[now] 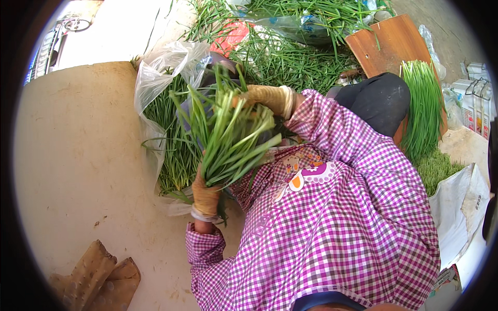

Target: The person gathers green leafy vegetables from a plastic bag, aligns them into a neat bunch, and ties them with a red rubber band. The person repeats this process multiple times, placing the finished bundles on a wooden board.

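Observation:
My left hand (205,194), in a yellowish work glove, is closed around the lower part of a loose bunch of green garlic chives (229,144). At the bunch's upper end is my right hand (268,98), also gloved. Its fingers are partly hidden by the leaves and blurred, so their grip is unclear. The bunch fans out in front of my checked smock (330,217). Just left of it, more chives (175,155) lie in a clear plastic bag (171,62).
Loose leaves (288,62) cover the ground ahead. At right, a neat stack of chives (422,112) rests against a curved brown board (389,42), above a white sack (455,210). A knobbly brown piece of material (93,280) lies lower left on the pale floor (78,155).

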Tool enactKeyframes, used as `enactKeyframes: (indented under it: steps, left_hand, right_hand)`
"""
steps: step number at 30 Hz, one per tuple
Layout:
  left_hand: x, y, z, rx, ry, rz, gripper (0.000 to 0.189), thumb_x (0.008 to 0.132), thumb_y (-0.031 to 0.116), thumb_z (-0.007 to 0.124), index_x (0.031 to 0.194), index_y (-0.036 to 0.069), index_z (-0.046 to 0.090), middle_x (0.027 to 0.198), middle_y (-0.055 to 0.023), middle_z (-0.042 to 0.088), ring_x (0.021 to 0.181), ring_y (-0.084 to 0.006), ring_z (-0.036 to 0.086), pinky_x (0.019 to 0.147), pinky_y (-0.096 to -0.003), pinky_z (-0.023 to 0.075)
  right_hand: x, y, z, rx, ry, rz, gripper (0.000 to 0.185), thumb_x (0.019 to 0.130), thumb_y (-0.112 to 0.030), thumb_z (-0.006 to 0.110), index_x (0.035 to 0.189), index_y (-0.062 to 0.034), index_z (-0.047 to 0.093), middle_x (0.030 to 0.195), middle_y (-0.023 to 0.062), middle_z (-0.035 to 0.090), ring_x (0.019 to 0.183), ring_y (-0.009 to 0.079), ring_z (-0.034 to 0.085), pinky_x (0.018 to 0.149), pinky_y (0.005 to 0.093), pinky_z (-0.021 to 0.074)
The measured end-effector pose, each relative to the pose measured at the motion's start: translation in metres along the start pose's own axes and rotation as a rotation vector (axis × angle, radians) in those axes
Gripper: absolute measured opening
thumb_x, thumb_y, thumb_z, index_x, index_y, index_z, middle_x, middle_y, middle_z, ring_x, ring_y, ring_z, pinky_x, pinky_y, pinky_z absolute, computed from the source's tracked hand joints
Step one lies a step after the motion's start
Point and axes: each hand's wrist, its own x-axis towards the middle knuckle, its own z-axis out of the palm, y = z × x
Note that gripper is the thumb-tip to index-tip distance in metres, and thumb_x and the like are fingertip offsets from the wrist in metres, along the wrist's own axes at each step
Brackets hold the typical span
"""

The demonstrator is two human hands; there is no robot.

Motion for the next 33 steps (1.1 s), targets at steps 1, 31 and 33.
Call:
enactKeyframes:
  steps: [1, 31, 33]
  left_hand:
    - [0.002, 0.002, -0.01, 0.17, -0.019, 0.043, 0.04, 0.09, 0.01, 0.071, 0.127, 0.0, 0.059, 0.115, -0.0115, 0.07, 0.1, -0.0202, 0.068, 0.089, -0.0292, 0.0544]
    - [-0.005, 0.001, 0.005, -0.393, -0.215, -0.621, 0.019, 0.076, -0.002, 0.067, 0.094, -0.001, 0.064, 0.074, -0.0072, 0.063, 0.056, -0.0159, 0.054, 0.051, -0.0273, 0.0431]
    - [-0.01, -0.009, 0.001, -0.428, -0.22, -0.598, 0.017, 0.082, 0.009, 0.073, 0.093, 0.0, 0.063, 0.068, -0.0064, 0.061, 0.05, -0.0133, 0.051, 0.045, -0.0253, 0.0392]
  right_hand:
    - [0.005, 0.0, 0.008, -0.057, 0.03, 0.083, 0.028, 0.087, -0.029, 0.071, 0.107, -0.0081, 0.071, 0.079, -0.0028, 0.069, 0.058, 0.0061, 0.056, 0.055, 0.0217, 0.0455]
    - [-0.045, 0.005, -0.06, -0.401, 0.779, 0.403, 0.038, 0.095, -0.03, 0.061, 0.123, -0.0045, 0.064, 0.112, 0.0165, 0.069, 0.095, 0.0207, 0.07, 0.072, 0.0395, 0.061]
    - [-0.035, 0.018, -0.042, -0.558, 0.251, 0.123, 0.041, 0.091, -0.029, 0.066, 0.127, -0.01, 0.064, 0.124, 0.016, 0.065, 0.106, 0.0205, 0.066, 0.077, 0.0356, 0.0603]
